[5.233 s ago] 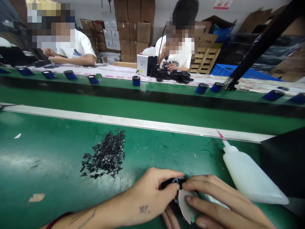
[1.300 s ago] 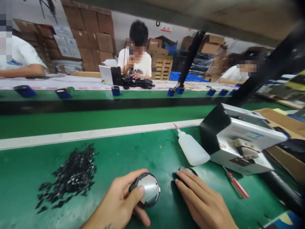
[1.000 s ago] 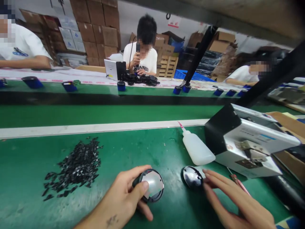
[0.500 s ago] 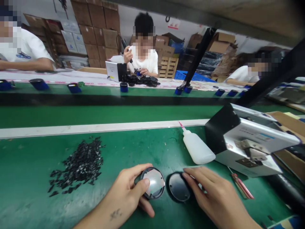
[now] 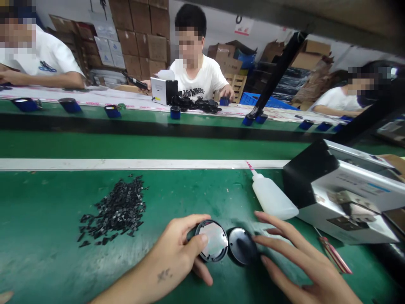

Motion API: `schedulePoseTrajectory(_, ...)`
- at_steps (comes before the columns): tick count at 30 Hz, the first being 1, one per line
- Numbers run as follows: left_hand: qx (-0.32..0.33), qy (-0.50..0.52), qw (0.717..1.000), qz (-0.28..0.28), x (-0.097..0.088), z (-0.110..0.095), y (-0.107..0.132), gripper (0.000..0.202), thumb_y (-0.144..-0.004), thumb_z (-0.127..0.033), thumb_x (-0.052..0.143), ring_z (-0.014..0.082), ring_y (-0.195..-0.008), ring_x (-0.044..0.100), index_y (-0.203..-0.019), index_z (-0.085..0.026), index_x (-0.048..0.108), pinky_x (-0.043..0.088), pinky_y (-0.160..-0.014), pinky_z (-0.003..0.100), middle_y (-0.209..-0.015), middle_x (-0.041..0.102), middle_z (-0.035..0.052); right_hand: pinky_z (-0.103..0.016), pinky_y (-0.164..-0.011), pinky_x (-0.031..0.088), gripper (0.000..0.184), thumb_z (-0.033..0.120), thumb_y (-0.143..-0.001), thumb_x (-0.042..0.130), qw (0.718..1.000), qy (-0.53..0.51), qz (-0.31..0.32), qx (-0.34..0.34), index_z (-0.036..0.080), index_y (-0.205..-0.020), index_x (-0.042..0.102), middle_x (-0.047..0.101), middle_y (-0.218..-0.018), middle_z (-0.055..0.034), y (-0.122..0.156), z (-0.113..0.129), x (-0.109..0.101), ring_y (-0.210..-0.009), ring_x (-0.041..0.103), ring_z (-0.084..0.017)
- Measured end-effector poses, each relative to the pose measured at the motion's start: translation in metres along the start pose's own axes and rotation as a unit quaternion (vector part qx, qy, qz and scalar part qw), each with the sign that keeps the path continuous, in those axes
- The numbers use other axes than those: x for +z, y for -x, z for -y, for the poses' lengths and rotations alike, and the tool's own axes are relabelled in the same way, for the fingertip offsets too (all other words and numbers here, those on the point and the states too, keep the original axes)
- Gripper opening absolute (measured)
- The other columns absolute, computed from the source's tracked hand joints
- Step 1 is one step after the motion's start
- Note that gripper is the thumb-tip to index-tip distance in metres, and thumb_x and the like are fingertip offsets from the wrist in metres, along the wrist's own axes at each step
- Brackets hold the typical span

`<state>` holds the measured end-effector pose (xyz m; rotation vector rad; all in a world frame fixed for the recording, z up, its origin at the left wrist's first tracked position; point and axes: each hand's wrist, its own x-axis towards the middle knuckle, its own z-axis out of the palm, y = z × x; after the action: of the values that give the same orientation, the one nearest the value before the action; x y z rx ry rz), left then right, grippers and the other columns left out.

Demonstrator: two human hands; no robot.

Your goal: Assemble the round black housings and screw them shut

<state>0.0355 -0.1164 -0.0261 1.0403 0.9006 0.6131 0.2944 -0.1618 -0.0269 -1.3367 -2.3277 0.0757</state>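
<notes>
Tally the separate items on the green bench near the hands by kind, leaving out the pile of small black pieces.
Discs: 2 (silver disc, black disc)
Bottles: 1 (white bottle)
Screwdrivers: 1 (screwdriver)
Machines: 1 (machine)
Total: 5

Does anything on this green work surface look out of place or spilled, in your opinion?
The white squeeze bottle lies on its side on the green mat, which looks odd for a liquid container, though no leak is visible. The small black pieces lie loose in an uneven heap, not in any container.
</notes>
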Motion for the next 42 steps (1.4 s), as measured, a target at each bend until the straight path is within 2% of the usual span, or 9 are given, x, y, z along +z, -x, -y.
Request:
schedulePoseTrajectory(9,0.001,0.01,1.0,0.002,-0.001,0.003,0.0,0.045,-0.089,-0.033,0.057,0.0114,-0.052,0.072,-0.129,-0.013,0.05,0.053,-0.052,0.02,-0.132,0.056,0.0215,-0.037,-0.098,0.052,0.053,0.043,-0.076,0.074,0.979,-0.177,-0.031,0.091,0.023,-0.125,0.065,0.063,-0.127,-0.0106,0.007,0.0,0.011,-0.122,0.056,-0.032)
schedulePoseTrajectory(15,0.014,0.02,1.0,0.015,-0.004,0.012,-0.003,0.045,-0.091,-0.035,0.057,0.013,-0.053,0.073,-0.13,-0.014,0.049,0.05,-0.049,0.019,-0.127,0.06,0.0197,-0.026,-0.098,0.048,0.055,0.024,-0.085,0.065,0.95,-0.309,0.024,0.029,0.03,-0.137,0.049,0.059,-0.134,-0.0047,0.011,-0.015,0.004,-0.121,0.057,-0.023)
schedulePoseTrajectory(18,0.015,0.019,1.0,0.016,-0.004,0.012,-0.003,0.043,-0.092,-0.033,0.056,0.0125,-0.052,0.073,-0.13,-0.014,0.05,0.049,-0.048,0.018,-0.123,0.062,0.0175,-0.029,-0.102,0.045,0.054,0.019,-0.087,0.058,0.96,-0.275,0.055,0.018,0.029,-0.138,0.044,0.053,-0.14,-0.0049,0.014,-0.018,0.006,-0.128,0.051,-0.022)
schedulePoseTrajectory(22,0.017,0.021,0.999,0.022,-0.004,0.013,-0.002,0.039,-0.093,-0.03,0.053,0.0131,-0.052,0.073,-0.129,-0.017,0.052,0.048,-0.047,0.017,-0.117,0.065,0.0139,-0.033,-0.106,0.042,0.058,0.014,-0.082,0.058,0.993,-0.086,0.061,-0.051,0.024,-0.137,0.045,0.05,-0.142,-0.0051,0.008,-0.022,0.008,-0.132,0.047,-0.021)
schedulePoseTrajectory(25,0.015,0.01,1.0,0.013,-0.004,0.014,-0.002,0.042,-0.093,-0.03,0.052,0.0144,-0.053,0.073,-0.133,-0.016,0.05,0.051,-0.051,0.02,-0.113,0.067,0.0153,-0.033,-0.1,0.049,0.059,0.017,-0.077,0.059,0.987,0.027,0.048,-0.148,0.022,-0.135,0.051,0.049,-0.143,-0.0044,-0.003,-0.027,0.008,-0.13,0.048,-0.023)
schedulePoseTrajectory(27,0.019,0.001,1.0,0.015,-0.005,0.014,-0.002,0.042,-0.093,-0.03,0.052,0.0153,-0.054,0.073,-0.133,-0.016,0.05,0.052,-0.052,0.021,-0.112,0.068,0.0155,-0.035,-0.091,0.056,0.055,0.028,-0.08,0.065,0.981,0.063,0.039,-0.18,0.023,-0.134,0.055,0.046,-0.145,-0.0058,-0.005,-0.031,0.008,-0.124,0.053,-0.026)
schedulePoseTrajectory(30,0.024,-0.006,1.0,0.019,-0.006,0.013,-0.001,0.039,-0.094,-0.028,0.051,0.0161,-0.055,0.074,-0.132,-0.019,0.051,0.05,-0.052,0.02,-0.112,0.068,0.0148,-0.034,-0.086,0.059,0.052,0.043,-0.083,0.07,0.98,0.076,0.032,-0.183,0.025,-0.131,0.058,0.049,-0.141,-0.006,-0.001,-0.036,0.008,-0.115,0.06,-0.025)
schedulePoseTrajectory(36,0.013,-0.007,0.999,0.028,-0.006,0.011,-0.002,0.038,-0.094,-0.025,0.05,0.0157,-0.054,0.073,-0.132,-0.019,0.05,0.047,-0.049,0.019,-0.102,0.07,0.0121,-0.029,-0.103,0.047,0.045,0.043,-0.088,0.066,0.993,0.022,0.004,-0.114,0.023,-0.127,0.058,0.051,-0.139,-0.0064,-0.004,-0.03,-0.006,-0.121,0.057,-0.021)
schedulePoseTrajectory(42,-0.004,0.015,1.0,0.019,-0.004,0.008,-0.001,0.035,-0.092,-0.021,0.048,0.0099,-0.047,0.068,-0.127,-0.019,0.051,0.046,-0.046,0.016,-0.096,0.069,0.0078,-0.02,-0.106,0.042,0.038,0.036,-0.09,0.065,0.991,-0.044,-0.038,-0.122,0.023,-0.125,0.058,0.05,-0.139,-0.0052,-0.036,-0.008,-0.013,-0.123,0.055,-0.017)
